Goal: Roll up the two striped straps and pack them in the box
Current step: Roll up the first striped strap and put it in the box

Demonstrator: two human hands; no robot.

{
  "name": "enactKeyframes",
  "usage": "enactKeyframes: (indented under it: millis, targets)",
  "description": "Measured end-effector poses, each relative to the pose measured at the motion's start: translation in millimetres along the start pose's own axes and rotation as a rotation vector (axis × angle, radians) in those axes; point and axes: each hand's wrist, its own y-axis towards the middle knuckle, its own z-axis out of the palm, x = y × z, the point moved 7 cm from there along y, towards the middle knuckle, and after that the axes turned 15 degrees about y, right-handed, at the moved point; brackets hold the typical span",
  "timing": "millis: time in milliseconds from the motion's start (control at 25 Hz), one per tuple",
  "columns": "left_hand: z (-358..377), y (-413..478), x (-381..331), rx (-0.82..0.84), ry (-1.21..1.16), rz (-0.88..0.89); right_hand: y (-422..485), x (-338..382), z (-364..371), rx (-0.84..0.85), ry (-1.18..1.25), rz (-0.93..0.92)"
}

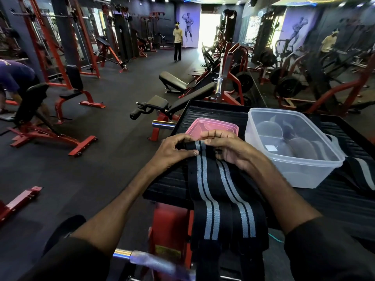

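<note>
A black strap with grey stripes (pixel 211 191) lies folded over the black ribbed platform (pixel 334 197) and hangs off its near edge. At the strap's far end sits a small tight roll, pinched from the left by my left hand (pixel 174 151) and from the right by my right hand (pixel 227 149). A second striped strap (pixel 363 171) lies on the platform to the right, partly hidden behind the clear plastic box (pixel 292 159). The box stands open, with dark round shapes inside.
A pink lid (pixel 211 126) lies flat just beyond my hands. Red gym benches and racks fill the floor to the left and behind. One person stands far back, another bends at the far left. A chrome bar (pixel 125 254) crosses below my arms.
</note>
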Motion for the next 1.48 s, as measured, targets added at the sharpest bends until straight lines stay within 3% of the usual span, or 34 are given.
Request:
enactKeyframes:
  millis: [280,560,680,840,1040,1120,1280,1480]
  targets:
    - [0.1,-3.5,-8.8,-0.048,0.066,0.090,-1.9,-7.7,-8.6,-0.059,-0.383,0.015]
    - [8.0,-1.6,1.5,0.115,-0.041,-0.005,-5.7,3.0,2.0,0.030,-0.300,-0.177]
    - [3.0,-1.8,1.5,0.055,0.017,0.015,-6.4,3.2,2.4,0.005,-0.264,-0.081]
    - [0.3,-2.8,-0.4,-0.001,0.030,0.040,-6.1,2.7,2.7,-0.037,0.029,0.036]
    - [-6.2,-3.8,-3.6,-0.076,-0.009,0.073,-5.9,-5.9,0.2,-0.010,-0.361,0.040]
    - [-2.1,-1.1,1.0,-0.018,-0.033,0.032,-7.4,-1.2,1.0,0.004,-0.409,-0.037]
    - [19.2,-6.0,4.4,0.267,-0.128,-0.095,-7.8,3.7,6.3,0.055,-0.410,-0.167]
    - [14.9,-8.1,1.1,0.228,-0.143,-0.069,-7.2,3.8,8.6,0.113,-0.386,-0.219]
